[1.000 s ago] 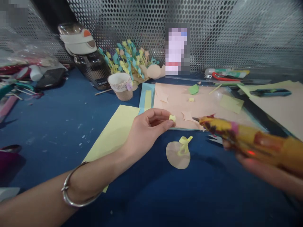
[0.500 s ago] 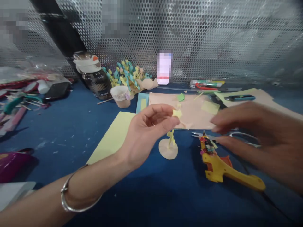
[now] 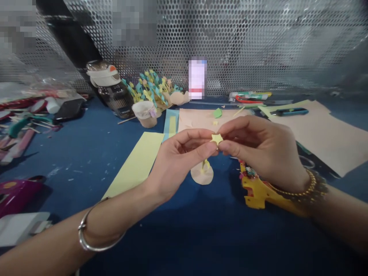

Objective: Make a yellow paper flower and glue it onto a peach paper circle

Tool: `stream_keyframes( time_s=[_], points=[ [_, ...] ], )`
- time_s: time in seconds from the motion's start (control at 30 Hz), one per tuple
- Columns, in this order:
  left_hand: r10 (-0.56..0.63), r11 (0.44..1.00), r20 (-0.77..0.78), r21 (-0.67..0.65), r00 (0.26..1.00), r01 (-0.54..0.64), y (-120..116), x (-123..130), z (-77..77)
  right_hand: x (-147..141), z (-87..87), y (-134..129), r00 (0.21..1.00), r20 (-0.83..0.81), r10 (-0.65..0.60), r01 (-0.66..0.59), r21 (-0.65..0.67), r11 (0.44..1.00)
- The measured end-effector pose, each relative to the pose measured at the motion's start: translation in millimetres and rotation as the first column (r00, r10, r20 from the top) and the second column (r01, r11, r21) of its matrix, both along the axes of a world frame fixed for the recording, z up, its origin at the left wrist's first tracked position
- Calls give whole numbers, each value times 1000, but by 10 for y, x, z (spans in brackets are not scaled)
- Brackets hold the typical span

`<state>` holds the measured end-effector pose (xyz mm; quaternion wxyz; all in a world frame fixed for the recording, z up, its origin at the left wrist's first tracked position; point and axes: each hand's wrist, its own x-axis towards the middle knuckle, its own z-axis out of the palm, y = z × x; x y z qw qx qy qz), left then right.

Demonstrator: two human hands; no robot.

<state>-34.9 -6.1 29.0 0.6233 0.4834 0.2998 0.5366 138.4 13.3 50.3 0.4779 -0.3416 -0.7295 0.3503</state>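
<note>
A small pale yellow paper star (image 3: 217, 138) is pinched between the fingertips of both hands, above the table. My left hand (image 3: 181, 159) grips it from the left, thumb below and forefinger above. From the other side my right hand (image 3: 258, 147) closes on it in the same way. Under the hands stands a round pale paper base (image 3: 202, 175) with a yellow stem, its top hidden behind my fingers. Partly covered by my right hand and wrist, a yellow glue gun (image 3: 254, 193) lies on the table.
Yellow paper (image 3: 135, 163) lies left of my hands, pink sheets (image 3: 324, 130) to the right. Behind stand a paper cup (image 3: 145, 114), a dark bottle (image 3: 115, 94) and a bunch of paper stems (image 3: 152, 88). A phone (image 3: 197, 79) leans against the perforated metal wall.
My right hand has come left from above the glue gun and now pinches the star too. The left hand has stayed nearly in place. The view has shifted slightly.
</note>
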Motion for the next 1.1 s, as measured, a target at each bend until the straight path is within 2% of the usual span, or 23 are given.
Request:
stream_keyframes(
  time_s=[0.07,0.13,0.17,0.23,0.3,0.4,0.5,0.67,0.87,1.1],
  points=[
    [20,997,-74,74,997,-15,11,-15,16,11,-7,7,1000,-21,11,-11,-2,1000],
    [115,977,-168,196,979,-81,28,-57,29,25,-7,6,998,-64,5,-5,-2,1000],
    [203,951,-204,274,958,-143,35,-86,27,35,-6,4,996,-87,-4,3,-6,1000],
    [398,860,-242,435,885,-267,38,-147,-4,62,-4,0,992,-118,-35,34,-8,999],
    [501,796,-304,530,810,-293,22,-191,-69,93,-12,2,990,-126,-68,69,2,998],
    [470,829,-460,524,753,-198,-17,-197,-182,132,-47,20,993,-101,-60,60,-3,998],
    [439,855,-533,496,724,-154,-38,-158,-248,143,-87,39,997,-62,-35,32,-60,998],
    [459,852,-516,486,723,-195,-5,-100,-258,114,-109,45,999,-34,-16,12,-98,995],
    [530,801,-480,555,699,-226,58,-61,-242,116,-116,53,1000,-7,-15,14,-109,994],
    [564,781,-496,581,661,-230,44,-61,-177,136,-127,64,998,53,-20,25,-102,994]
  ],
)
